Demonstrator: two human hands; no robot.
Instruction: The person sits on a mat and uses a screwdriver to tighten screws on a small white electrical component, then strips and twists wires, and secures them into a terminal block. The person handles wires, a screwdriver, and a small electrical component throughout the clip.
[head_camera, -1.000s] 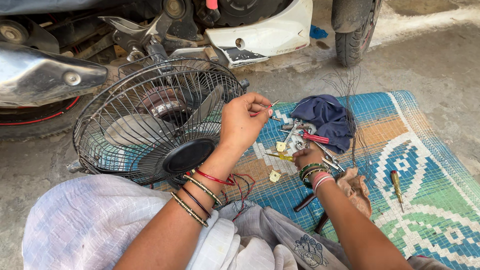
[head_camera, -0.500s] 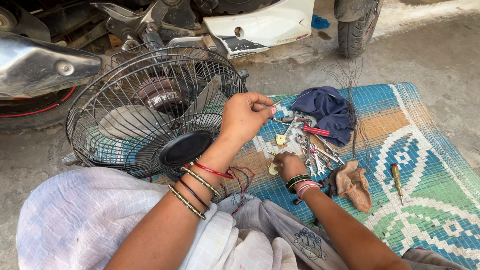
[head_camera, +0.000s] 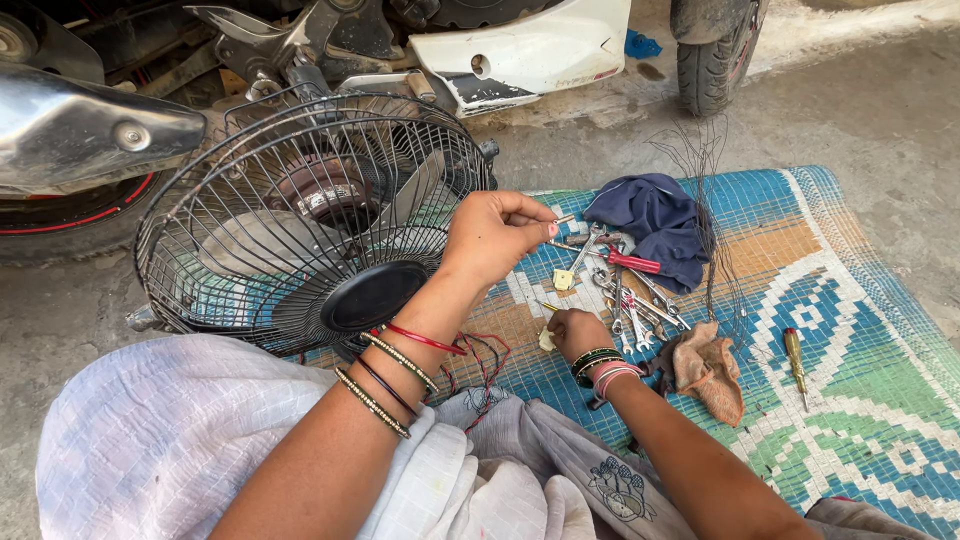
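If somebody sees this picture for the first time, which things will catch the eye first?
The round black wire-caged table fan lies at the left, before a parked scooter. The left hand, with bangles at the wrist, is raised beside it, pinching a small thing. The right hand rests low on the blue-green woven mat, by scattered metal spanners.

wire metal fan cage (head_camera: 300, 210), woven plastic mat (head_camera: 850, 330), shiny metal wrenches (head_camera: 630, 300), soft blue cloth (head_camera: 655, 225).
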